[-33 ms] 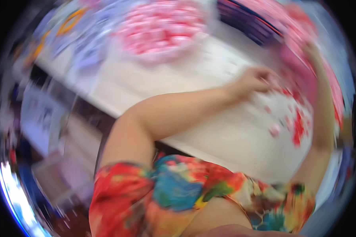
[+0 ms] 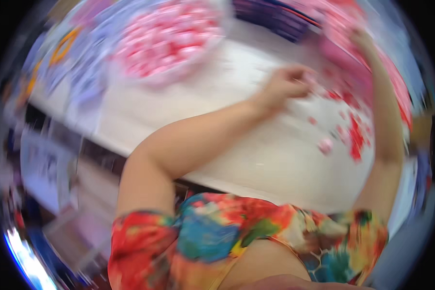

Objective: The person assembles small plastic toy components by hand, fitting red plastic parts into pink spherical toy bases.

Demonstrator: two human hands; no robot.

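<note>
The picture is heavily blurred by motion. My left hand reaches across the white table, fingers curled together beside small pink and red pieces scattered on the tabletop. Whether it holds one of them is hidden by the blur. My right hand is up at the far right, against a pink mass at the table's far edge, and its grip is not readable. A large round container heaped with pink and red pieces stands at the far left of the table.
Purple and white printed sheets lie left of the round container. A dark striped object sits at the back edge. Below the table's near edge are blurred shelves or boxes. My colourful patterned top fills the lower frame.
</note>
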